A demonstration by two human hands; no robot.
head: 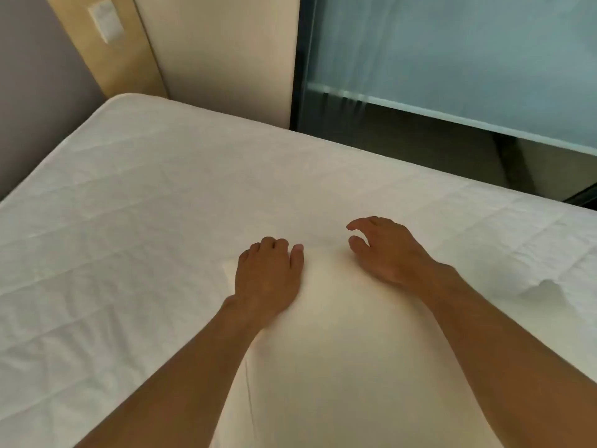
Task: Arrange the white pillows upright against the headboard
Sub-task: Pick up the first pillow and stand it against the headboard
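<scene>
One white pillow (339, 344) lies flat on the bed in front of me, its far end pointing toward the middle of the mattress. My left hand (268, 276) presses on the pillow's far left corner, with the fingers curled over its edge. My right hand (384, 250) is at the far right corner with thumb and fingers apart and bent, holding nothing. The grey padded headboard (29, 101) runs along the left side of the view, well apart from the pillow.
The white quilted mattress (145, 195) fills most of the view. A raised fold of white fabric (546, 286) sits at the right. Beyond the bed are a wooden panel with a wall switch (105, 24), a beige wall (226, 50) and a dark-framed glass door (452, 59).
</scene>
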